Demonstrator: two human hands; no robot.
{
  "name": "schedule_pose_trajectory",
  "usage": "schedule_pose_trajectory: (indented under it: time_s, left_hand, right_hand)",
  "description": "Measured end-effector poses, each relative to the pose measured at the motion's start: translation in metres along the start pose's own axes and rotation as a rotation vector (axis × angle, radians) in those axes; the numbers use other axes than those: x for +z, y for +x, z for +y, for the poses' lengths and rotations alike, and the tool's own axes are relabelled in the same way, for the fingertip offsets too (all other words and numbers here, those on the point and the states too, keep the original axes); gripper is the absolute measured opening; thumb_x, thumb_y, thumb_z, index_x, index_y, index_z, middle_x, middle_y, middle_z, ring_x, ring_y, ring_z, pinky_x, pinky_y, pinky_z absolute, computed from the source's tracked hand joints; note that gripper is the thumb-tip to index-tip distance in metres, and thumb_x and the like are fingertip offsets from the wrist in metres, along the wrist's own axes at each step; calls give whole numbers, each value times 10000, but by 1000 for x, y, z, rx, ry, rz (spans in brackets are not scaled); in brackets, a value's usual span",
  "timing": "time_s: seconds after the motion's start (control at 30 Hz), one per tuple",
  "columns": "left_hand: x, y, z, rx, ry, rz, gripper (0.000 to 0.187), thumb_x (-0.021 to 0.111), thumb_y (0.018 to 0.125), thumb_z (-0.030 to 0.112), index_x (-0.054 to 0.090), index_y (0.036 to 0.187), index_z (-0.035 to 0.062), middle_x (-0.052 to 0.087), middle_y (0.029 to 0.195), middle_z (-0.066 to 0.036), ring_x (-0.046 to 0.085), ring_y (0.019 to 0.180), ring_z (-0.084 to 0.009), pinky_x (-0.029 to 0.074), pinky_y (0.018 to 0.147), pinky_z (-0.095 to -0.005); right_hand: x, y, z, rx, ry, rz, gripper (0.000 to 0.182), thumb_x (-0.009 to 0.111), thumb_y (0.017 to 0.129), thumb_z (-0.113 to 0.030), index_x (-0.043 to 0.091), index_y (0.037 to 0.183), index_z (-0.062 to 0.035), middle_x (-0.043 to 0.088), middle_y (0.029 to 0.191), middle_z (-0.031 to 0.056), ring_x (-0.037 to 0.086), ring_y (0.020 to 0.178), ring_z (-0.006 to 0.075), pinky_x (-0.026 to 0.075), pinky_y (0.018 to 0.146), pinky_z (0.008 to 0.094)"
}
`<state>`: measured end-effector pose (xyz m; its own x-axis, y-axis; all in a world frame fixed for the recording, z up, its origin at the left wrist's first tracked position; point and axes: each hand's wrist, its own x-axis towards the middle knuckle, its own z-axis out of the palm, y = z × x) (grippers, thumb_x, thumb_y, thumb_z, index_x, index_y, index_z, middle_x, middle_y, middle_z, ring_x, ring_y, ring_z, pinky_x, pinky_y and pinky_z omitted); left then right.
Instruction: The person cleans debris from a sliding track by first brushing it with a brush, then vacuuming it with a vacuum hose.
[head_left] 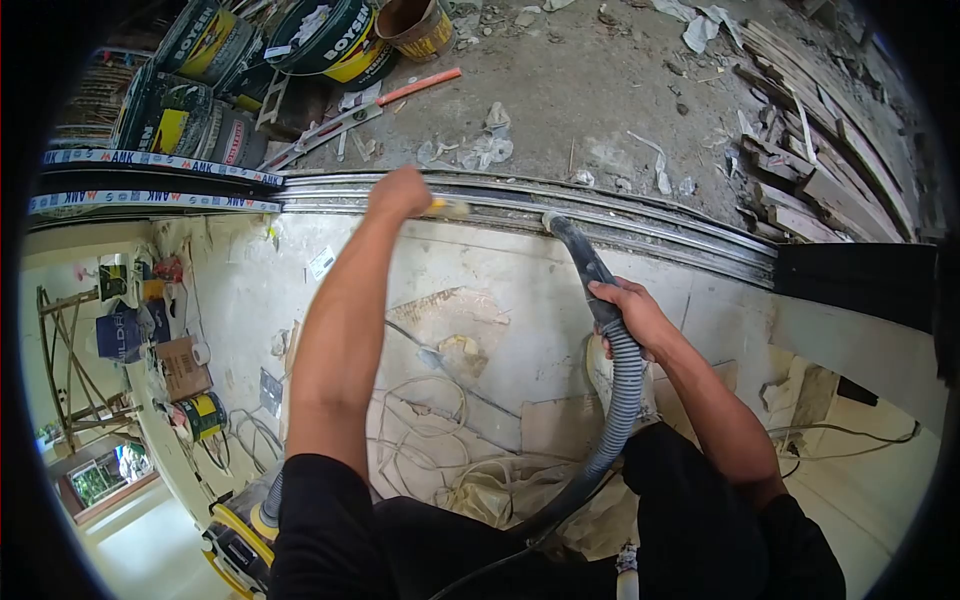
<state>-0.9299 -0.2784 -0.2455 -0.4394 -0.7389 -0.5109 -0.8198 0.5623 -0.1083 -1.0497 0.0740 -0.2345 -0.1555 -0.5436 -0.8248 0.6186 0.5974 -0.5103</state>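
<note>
At the bottom left of the frame, closest to you, sits a yellow vacuum unit, partly cut off by the edge. Its grey ribbed hose climbs from the lower middle, past your knees, up to your right hand. That hand is wrapped shut around the hose just below the dark nozzle, whose tip rests at the metal door track in the middle of the frame.

Your left hand reaches out to the same track, left of the nozzle, fingers curled closed around a small pale-tipped tool; it is too blurred to say what it is.

On the dusty floor between your arms lie loose pale cables and scraps of cardboard. At the left edge one small green-and-yellow can lies on its side beside a cardboard box.

Beyond the track, in the upper left, at least three large green-and-yellow paint pails lie tipped over, their contents not visible, and one brown bucket stands beside them with its inside out of view. An orange-handled tool lies near them. A stack of wooden planks fills the upper right.
</note>
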Motion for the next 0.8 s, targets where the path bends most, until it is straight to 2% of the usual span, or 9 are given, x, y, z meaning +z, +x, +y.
schedule_pose_trajectory:
  time_s: [0.13,0.2,0.3,0.37,0.43,0.47,0.6,0.7,0.8]
  left_hand:
    - [3,0,32,108,85,48,260,629,869,190,755,1068,81,720,1152,-165,687,1094,-322,554,895,-420]
    - [16,-2,72,154,18,76,283,678,819,185,742,1047,30,711,1129,-207,693,1052,-352,560,882,-444]
    - [12,-6,70,179,21,56,293,700,805,192,738,1030,8,717,1099,-217,695,1038,-357,558,877,-450]
    - [2,2,31,178,-10,-62,327,732,796,212,727,1030,-18,717,1087,-229,693,1039,-360,552,886,-444]
    - [-2,-5,3,13,-22,-56,265,702,836,214,745,1038,48,720,1138,-181,694,1072,-323,562,877,-405]
    - [6,-8,6,58,-11,23,263,717,835,241,749,1007,44,733,1090,-177,707,1039,-314,569,854,-415]
    - [35,-38,89,238,-48,152,192,661,829,154,756,943,32,736,1000,-203,721,964,-352,575,822,-444]
    - [25,-70,120,344,-195,97,223,608,849,141,747,941,-8,719,1036,-239,699,990,-404,560,849,-474]
    - [48,-74,141,441,-304,24,230,638,824,180,746,882,-14,719,945,-251,703,929,-415,552,799,-475]
  right_hand:
    - [6,2,0,-11,-22,-2,326,651,942,-327,551,1039,-32,553,657,67,538,411,167,474,358,325]
    - [16,9,-2,-29,-33,-23,299,641,953,-319,532,1024,-50,564,655,75,542,402,168,476,352,320]
    - [22,13,-4,-44,-49,-55,281,630,963,-312,520,1032,-62,574,654,80,548,397,167,481,351,321]
    - [23,12,-7,-6,-41,-49,293,631,962,-316,523,1044,-57,575,655,81,546,397,165,481,353,319]
    - [23,15,-4,-7,-38,-40,295,630,961,-320,521,1039,-57,577,656,82,545,396,165,481,353,319]
    - [22,15,-2,-3,-44,-29,297,629,960,-323,519,1035,-57,578,656,83,544,394,165,482,354,319]
    - [20,6,-6,-92,18,27,306,627,957,-337,513,1043,-67,575,653,93,545,390,174,482,346,315]
    - [7,-9,-6,-157,65,127,304,622,958,-340,513,1051,-72,571,647,94,545,385,176,482,340,318]
    - [-7,-16,0,-132,74,132,289,612,964,-338,506,1030,-77,576,647,98,549,384,179,483,336,322]
